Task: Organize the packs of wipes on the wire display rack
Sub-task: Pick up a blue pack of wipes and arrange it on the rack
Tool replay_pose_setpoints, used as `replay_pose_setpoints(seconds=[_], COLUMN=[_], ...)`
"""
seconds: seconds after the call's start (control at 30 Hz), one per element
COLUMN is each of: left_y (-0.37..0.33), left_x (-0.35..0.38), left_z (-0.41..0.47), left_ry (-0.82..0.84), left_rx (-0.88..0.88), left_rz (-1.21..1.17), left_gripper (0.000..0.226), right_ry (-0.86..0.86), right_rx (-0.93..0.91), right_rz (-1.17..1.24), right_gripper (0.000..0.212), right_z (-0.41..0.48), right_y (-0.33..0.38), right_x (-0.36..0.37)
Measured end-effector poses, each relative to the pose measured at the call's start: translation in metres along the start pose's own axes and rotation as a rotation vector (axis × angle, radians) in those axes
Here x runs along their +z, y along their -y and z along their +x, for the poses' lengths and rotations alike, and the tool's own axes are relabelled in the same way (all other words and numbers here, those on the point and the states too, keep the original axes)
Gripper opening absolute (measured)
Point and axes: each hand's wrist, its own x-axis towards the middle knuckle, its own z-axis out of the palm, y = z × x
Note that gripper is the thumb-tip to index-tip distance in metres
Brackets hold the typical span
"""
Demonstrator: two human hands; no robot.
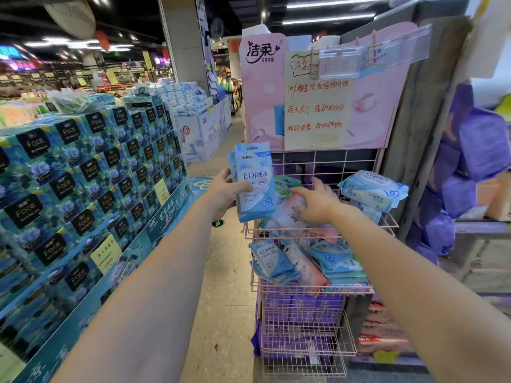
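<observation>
1. Gripping a blue wipes pack upright in the left grip, thumb across the front and fingers curled behind, in the air just off the 9 o'clock end of the top basket.
2. Showing at 10 o'clock behind that pack, the edge of a second pack in the same grip.
3. Reaching over the top basket with the right grip, fingers straight and spread, holding nothing, thumb above a pink pack; cannot tell whether touching it.
4. Lying tilted at 3 o'clock of the right grip, on the basket's far end, a large pale blue pack.
5. Heaped in the middle basket, at 6 o'clock of the top one, small blue packs mixed with pink ones, overlapping and tilted every way.
6. Filling the tiers below, purple packs behind the front mesh of the pink wire display rack.
7. Rising at 12 o'clock of the rack, a pink header board with a yellow handwritten note stuck on it.
8. Stacked at 9 o'clock, across a strip of tiled floor, blue boxes marked "Face".
9. Piled at 3 o'clock of the rack, purple bundles.
</observation>
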Motion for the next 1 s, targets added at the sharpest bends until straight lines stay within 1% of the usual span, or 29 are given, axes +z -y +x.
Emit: replay_pose_setpoints(seconds=[0.03, 0.1, 0.13, 0.23, 0.3, 0.37, 0.47, 0.5, 0.57, 0.67, 0.7, 0.77, 0.8, 0.87, 0.93, 1.0], left_y=[0.0, 0.0, 0.0, -0.002, -0.004, -0.008, -0.016, -0.019, -0.022, -0.023, -0.022, -0.018, -0.016, -0.012, -0.009, -0.007], left_x=[-0.001, -0.002, -0.002, -0.001, -0.003, -0.005, -0.007, -0.007, -0.008, -0.006, -0.005, -0.002, -0.002, -0.001, 0.0, 0.001], left_z=[0.0, 0.0, -0.001, -0.002, -0.003, -0.004, -0.003, -0.003, -0.002, -0.002, -0.002, -0.003, -0.003, -0.002, 0.0, 0.002], left_ry=[0.0, -0.003, -0.011, -0.041, -0.038, -0.026, -0.008, -0.005, -0.007, -0.009, -0.008, -0.004, -0.002, 0.0, 0.01, 0.025], left_rx=[0.0, -0.002, -0.005, -0.006, 0.002, 0.009, 0.028, 0.031, 0.035, 0.04, 0.039, 0.032, 0.028, 0.018, 0.007, 0.0], left_rz=[-0.008, -0.028, -0.034, -0.05, -0.044, -0.026, 0.015, 0.024, 0.034, 0.028, 0.029, 0.035, 0.038, 0.04, 0.05, 0.067], left_gripper=[0.055, 0.054, 0.053, 0.049, 0.047, 0.047, 0.049, 0.052, 0.054, 0.05, 0.05, 0.051, 0.05, 0.049, 0.051, 0.056], right_ry=[-0.015, -0.002, -0.005, -0.108, -0.194, -0.289, -0.387, -0.379, -0.367, -0.425, -0.414, -0.32, -0.262, -0.166, -0.116, -0.084], right_rx=[-0.054, -0.165, -0.177, -0.12, -0.105, -0.093, -0.061, -0.04, 0.017, 0.139, 0.204, 0.351, 0.41, 0.474, 0.479, 0.487], right_rz=[-0.101, -0.243, -0.255, -0.222, -0.218, -0.158, 0.12, 0.22, 0.364, 0.578, 0.673, 0.812, 0.819, 0.801, 0.813, 0.781], right_gripper=[0.07, 0.066, 0.06, 0.037, 0.03, 0.024, 0.015, 0.015, 0.023, 0.033, 0.036, 0.053, 0.059, 0.06, 0.057, 0.059], right_z=[-0.002, -0.004, -0.005, -0.007, -0.007, -0.007, -0.008, -0.009, -0.011, -0.012, -0.012, -0.013, -0.014, -0.018, -0.018, -0.017], right_y=[0.002, 0.006, 0.007, 0.007, 0.005, 0.003, 0.0, 0.001, 0.003, 0.008, 0.01, 0.013, 0.013, 0.015, 0.017, 0.019], right_x=[0.0, -0.004, -0.006, -0.015, -0.018, -0.018, -0.018, -0.02, -0.021, -0.018, -0.018, -0.014, -0.009, -0.001, 0.003, 0.002])
